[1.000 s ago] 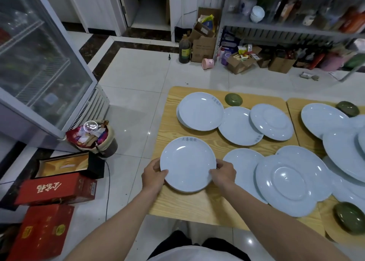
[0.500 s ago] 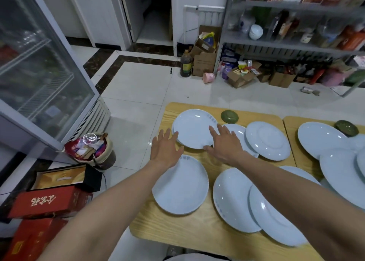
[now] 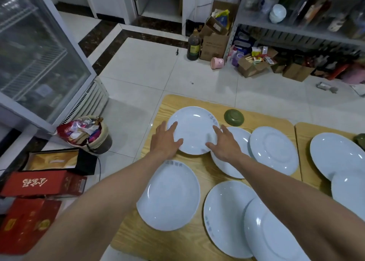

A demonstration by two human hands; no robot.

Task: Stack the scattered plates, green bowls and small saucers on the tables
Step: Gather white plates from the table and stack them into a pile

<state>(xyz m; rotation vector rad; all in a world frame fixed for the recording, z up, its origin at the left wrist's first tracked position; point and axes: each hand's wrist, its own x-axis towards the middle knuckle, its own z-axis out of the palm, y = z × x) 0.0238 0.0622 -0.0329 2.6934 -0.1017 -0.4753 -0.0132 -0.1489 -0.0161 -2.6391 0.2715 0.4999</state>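
Observation:
A white plate (image 3: 193, 126) lies at the far left of the wooden table (image 3: 158, 239). My left hand (image 3: 165, 142) rests on its left rim and my right hand (image 3: 225, 144) on its right rim, fingers spread and flat. Closer to me sits another white plate (image 3: 169, 195). Beneath my right hand a plate (image 3: 240, 136) lies partly covered, beside an upside-down plate (image 3: 274, 150). Two overlapping plates (image 3: 223, 217) lie near the front edge under my right forearm. An upturned green bowl (image 3: 234, 117) sits at the table's far edge.
A second table (image 3: 304, 134) to the right carries more white plates (image 3: 335, 154) and a green bowl (image 3: 360, 140). On the floor to the left stand a glass-door fridge (image 3: 39, 53), a full waste bin (image 3: 88, 134) and red boxes (image 3: 39, 183). Cartons and shelving line the back.
Both hands let go of the near plate, which now rests on the table, and reached forward to the far-left plate. The camera has tilted forward with them.

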